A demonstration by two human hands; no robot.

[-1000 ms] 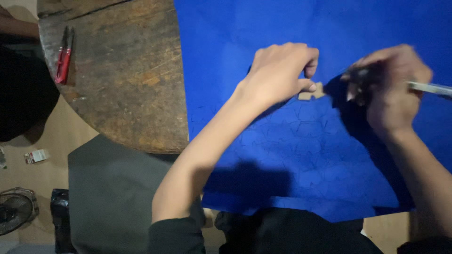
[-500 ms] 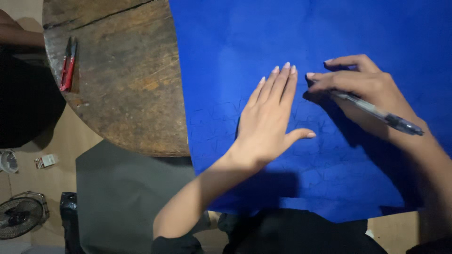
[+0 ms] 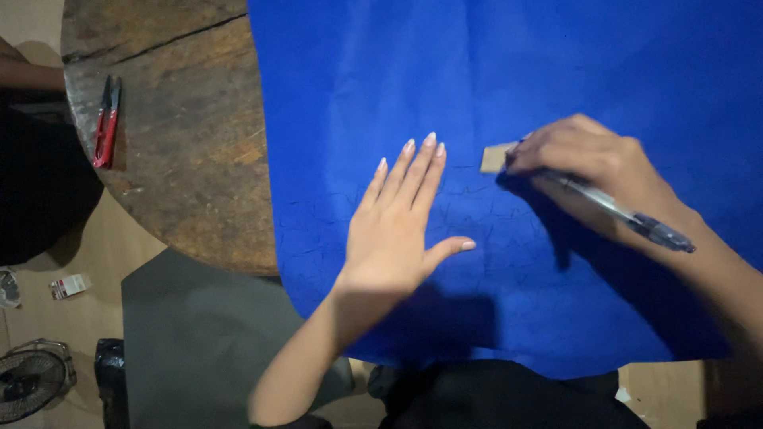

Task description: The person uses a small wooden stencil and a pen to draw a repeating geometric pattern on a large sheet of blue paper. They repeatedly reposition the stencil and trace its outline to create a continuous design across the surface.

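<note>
Two hands work on one sheet of blue fabric [image 3: 556, 71] spread over a round wooden table [image 3: 183, 159]; faint drawn outlines show on the cloth just under and beside the left hand [image 3: 393, 230], which lies flat, fingers straight and together, thumb out, holding nothing and pressing the cloth down; the right hand [image 3: 592, 171] is curled around a clear pen [image 3: 628, 218] and its fingertips pin a small tan template piece [image 3: 494, 157] to the cloth, just beyond the left fingertips. The step in hand looks like placing the template for tracing; a steady piece and taut cloth seem needed for that. Well to the left of the left hand, red thread snips [image 3: 106, 121] lie near the table edge.
</note>
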